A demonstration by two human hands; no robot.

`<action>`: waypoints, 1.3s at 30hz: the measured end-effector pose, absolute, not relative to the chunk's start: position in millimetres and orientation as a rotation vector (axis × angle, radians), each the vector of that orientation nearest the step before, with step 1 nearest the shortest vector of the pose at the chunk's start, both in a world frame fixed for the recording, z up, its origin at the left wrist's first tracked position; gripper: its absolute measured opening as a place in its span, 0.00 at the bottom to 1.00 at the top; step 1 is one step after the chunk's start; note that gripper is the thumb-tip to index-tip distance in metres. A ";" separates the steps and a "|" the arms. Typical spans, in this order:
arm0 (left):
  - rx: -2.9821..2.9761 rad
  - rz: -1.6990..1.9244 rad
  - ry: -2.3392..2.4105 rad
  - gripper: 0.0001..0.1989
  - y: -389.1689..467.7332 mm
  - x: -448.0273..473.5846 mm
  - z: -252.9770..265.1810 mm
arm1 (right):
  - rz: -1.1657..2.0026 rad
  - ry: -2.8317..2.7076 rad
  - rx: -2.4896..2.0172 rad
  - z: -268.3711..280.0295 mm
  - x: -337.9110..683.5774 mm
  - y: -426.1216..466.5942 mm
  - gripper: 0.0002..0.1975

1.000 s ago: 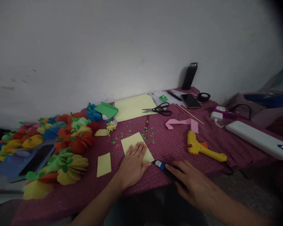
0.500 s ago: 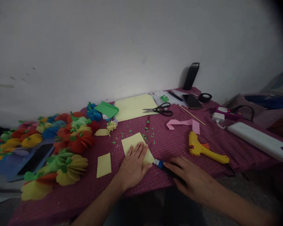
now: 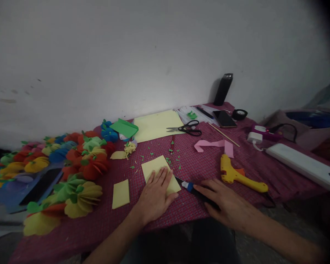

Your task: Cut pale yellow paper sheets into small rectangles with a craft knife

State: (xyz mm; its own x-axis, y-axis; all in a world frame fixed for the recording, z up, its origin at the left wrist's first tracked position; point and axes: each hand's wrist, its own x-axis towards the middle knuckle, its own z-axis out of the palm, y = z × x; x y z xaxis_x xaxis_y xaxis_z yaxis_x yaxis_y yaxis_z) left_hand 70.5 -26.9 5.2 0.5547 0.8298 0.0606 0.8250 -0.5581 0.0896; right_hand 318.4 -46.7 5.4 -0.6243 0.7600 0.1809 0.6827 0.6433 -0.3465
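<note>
My left hand (image 3: pixel 157 193) lies flat, fingers stretched out, pressing a folded pale-yellow paper (image 3: pixel 153 165) onto the checked tablecloth (image 3: pixel 151 223). In my right hand (image 3: pixel 220 200) is a dark utility knife (image 3: pixel 193 189) with a blue and white collar. Its blade points left and meets the paper's right edge; whether it is inside the fold, I cannot tell. A smaller yellow paper piece (image 3: pixel 121 194) rests to the left of my left hand. Beyond the held paper lie scissors (image 3: pixel 186 127) and green paper scraps (image 3: pixel 168 160).
Several colourful paper pumpkins (image 3: pixel 85 198) crowd the left side. A yellow glue gun (image 3: pixel 238 178), a pink paper strip (image 3: pixel 213 144) and a white power bank (image 3: pixel 299 165) are on the right. A large yellow sheet (image 3: pixel 156 125), a phone (image 3: pixel 224 118) and a black bottle (image 3: pixel 223 89) stand or lie behind.
My right hand and the knife have shifted slightly up and right along the paper's edge; more of the blade shows. My left hand stays on the paper.
</note>
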 end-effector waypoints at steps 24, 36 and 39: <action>2.745 0.174 1.526 0.29 11.3 58.8 -5.9 | 0.363 -2.560 -1.107 8.9 293.6 -23.9 0.26; 2.724 0.174 1.537 0.31 10.4 59.2 -6.8 | 0.327 -2.537 -1.106 6.5 296.4 -17.3 0.26; 2.726 0.173 1.532 0.30 10.1 59.4 -6.2 | 0.315 -2.533 -1.094 7.8 288.9 -12.6 0.25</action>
State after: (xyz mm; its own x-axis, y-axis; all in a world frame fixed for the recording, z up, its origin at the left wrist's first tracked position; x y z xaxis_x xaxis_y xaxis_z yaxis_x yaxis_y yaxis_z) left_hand 59.4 10.1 -6.2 0.5154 0.8520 0.0917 0.8510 -0.5214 0.0623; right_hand 288.9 -12.6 7.8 -0.6341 0.7355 0.2387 0.6547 0.6750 -0.3403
